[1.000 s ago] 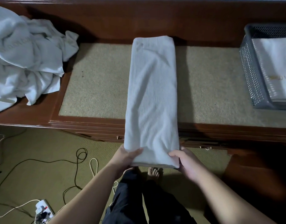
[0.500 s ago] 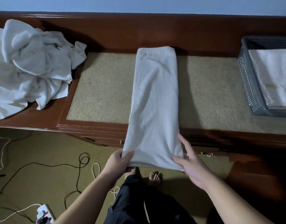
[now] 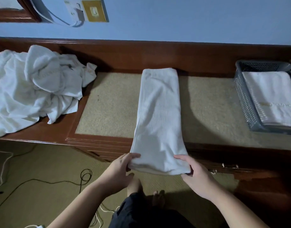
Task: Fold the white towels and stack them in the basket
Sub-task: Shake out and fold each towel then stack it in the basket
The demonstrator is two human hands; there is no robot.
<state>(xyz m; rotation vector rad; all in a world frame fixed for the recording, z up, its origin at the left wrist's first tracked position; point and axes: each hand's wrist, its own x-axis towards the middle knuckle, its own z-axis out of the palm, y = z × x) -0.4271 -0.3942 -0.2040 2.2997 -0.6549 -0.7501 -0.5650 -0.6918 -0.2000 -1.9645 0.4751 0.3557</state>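
- The left hand [image 3: 121, 170] pinches the near left corner of the long folded towel [image 3: 159, 116], thumb on top and fingers curled beneath.
- The right hand [image 3: 195, 174] grips the near right corner the same way, so both hands are closed on the towel's near end.
- This towel is white, folded into a narrow strip; its near end hangs past the table [image 3: 207, 104] edge in the hands, while the rest lies flat on the beige inlay, stretching straight away from them.
- No brand or label can be read on it.
- Far to the right of the hands, the grey mesh basket [image 3: 245, 102] holds a folded white towel [image 3: 273, 96] with a woven band and faint gold embroidery, too blurred to read.
- Far left of the hands, a crumpled heap of white towels [image 3: 34, 89] sits on the wooden table top.
- Below the hands, cables [image 3: 83, 176] trail over the floor.
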